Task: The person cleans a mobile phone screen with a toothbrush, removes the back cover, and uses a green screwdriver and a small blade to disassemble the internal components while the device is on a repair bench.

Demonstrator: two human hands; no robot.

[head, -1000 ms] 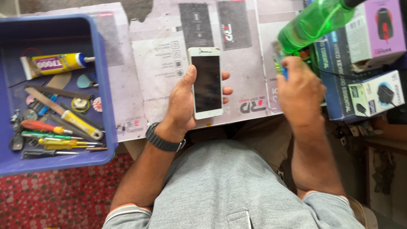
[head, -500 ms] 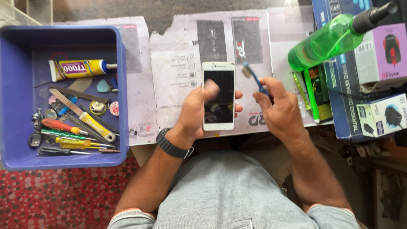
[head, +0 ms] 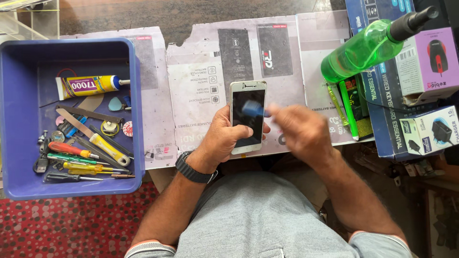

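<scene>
Head view looks straight down on a person seated at a worktop covered with flattened grey cardboard packaging sheets (head: 201,95). Their left hand (head: 224,138) cradles a slim white-framed smartphone with a dark glass screen (head: 247,117) from below, fingers wrapped round its left edge and thumb on the right edge, holding it face up near the centre of the frame. Their right hand (head: 301,131), at three o'clock from the phone, is closed on a small blue brush-like tool (head: 252,110), motion-blurred, whose tip lies over the upper half of the screen. The step in hand appears to be wiping or brushing the glass clean. Continuing calls for a steady left-hand hold and light, even strokes down toward the lower screen. At nine o'clock sits a blue rectangular plastic tray (head: 136,114) holding screwdrivers, a glue tube and picks; at two o'clock a translucent green plastic spray bottle with a black nozzle (head: 363,50) lies tilted against stacked retail boxes (head: 420,91).
</scene>
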